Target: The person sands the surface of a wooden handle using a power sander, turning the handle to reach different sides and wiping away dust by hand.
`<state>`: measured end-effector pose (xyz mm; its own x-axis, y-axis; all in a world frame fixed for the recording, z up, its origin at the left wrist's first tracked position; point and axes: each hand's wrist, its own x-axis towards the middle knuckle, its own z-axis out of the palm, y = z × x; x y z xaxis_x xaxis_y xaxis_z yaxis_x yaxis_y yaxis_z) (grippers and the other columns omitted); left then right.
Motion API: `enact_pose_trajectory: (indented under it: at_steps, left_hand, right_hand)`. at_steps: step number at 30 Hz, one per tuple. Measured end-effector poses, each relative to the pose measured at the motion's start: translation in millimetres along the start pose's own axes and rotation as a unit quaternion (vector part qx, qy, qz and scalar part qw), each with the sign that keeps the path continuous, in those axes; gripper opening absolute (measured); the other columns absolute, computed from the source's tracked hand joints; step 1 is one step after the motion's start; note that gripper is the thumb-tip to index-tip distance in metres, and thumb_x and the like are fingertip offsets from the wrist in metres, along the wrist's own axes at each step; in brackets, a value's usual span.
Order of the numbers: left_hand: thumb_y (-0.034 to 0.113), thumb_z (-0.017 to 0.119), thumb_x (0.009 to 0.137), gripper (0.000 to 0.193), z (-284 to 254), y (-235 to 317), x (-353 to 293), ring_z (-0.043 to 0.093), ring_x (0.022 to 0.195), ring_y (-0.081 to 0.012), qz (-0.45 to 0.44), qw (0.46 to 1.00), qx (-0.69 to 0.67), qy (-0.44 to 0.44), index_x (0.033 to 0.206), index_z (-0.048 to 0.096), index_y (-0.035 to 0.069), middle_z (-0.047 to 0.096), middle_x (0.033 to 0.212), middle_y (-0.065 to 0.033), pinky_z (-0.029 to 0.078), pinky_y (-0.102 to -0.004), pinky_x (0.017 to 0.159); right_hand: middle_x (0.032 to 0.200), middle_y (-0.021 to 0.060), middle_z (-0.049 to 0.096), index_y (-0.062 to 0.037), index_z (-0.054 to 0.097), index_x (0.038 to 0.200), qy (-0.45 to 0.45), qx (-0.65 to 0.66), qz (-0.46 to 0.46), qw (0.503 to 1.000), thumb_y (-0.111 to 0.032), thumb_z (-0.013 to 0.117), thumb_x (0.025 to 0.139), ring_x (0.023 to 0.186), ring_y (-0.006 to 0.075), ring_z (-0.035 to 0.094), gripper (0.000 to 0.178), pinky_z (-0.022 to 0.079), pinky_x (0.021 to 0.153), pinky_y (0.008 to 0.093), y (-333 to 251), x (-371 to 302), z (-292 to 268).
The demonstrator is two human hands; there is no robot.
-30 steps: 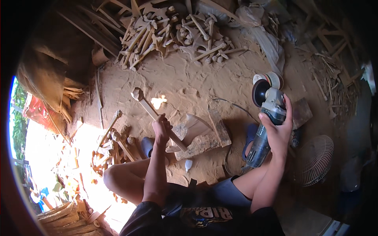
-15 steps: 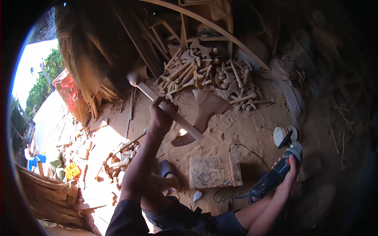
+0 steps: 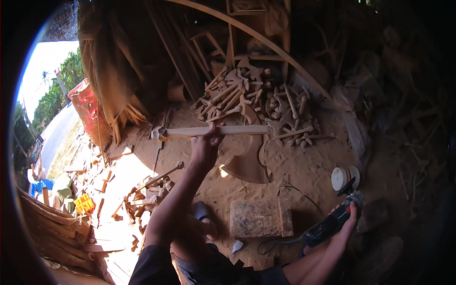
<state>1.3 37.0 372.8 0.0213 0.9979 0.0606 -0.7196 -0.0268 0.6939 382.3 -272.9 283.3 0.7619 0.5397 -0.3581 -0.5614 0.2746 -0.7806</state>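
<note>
My left hand grips the pale handle of a wooden axe near its middle. The handle lies almost level across my view, with a faceted knob at its left end. Near the right end is the axe's broad curved blade, its wide edge toward me; a smaller part of the head points away. At the lower right, my right hand is wrapped around the body of a dark angle grinder. The grinder's black disc points up and away from me, apart from the axe.
A pile of carved wooden pieces lies on the sandy floor ahead. A worn block sits before me, near a small white bottle. Wood offcuts lie left. A round white-faced thing stands beyond the grinder's disc.
My left hand has swung the axe from a slant to nearly level and turned it, so the wide blade edge now faces me. The right hand keeps its hold on the grinder.
</note>
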Motion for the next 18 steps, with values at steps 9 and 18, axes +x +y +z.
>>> enact_pose_trajectory:
  at_steps: [9,18]
  left_hand:
    - [-0.007,0.06,0.101,0.037,-12.5,2.0,3.1,0.069,0.124,-0.038,-0.017,0.987,0.111,-0.111,0.134,0.045,0.001,0.059,0.132,-0.0146,0.057,-0.0545,0.112]
    - [0.027,0.065,0.105,0.018,-18.0,16.4,-9.2,0.06,0.065,-0.015,0.005,0.976,0.2,-0.084,0.108,0.055,0.012,0.059,0.083,0.0012,0.051,-0.0354,0.058]
  right_hand:
    - [0.094,0.0041,0.069,-0.0122,0.067,0.111,0.006,-0.001,0.041,0.999,-0.056,0.082,0.09,0.078,0.0225,0.068,0.05,0.058,0.067,0.0402,-0.7,-2.7,-8.5]
    - [0.09,0.0051,0.07,-0.0105,0.066,0.109,0.01,-0.052,0.002,0.999,-0.056,0.079,0.093,0.075,0.0215,0.069,0.05,0.058,0.066,0.039,-0.5,-8.5,5.0]
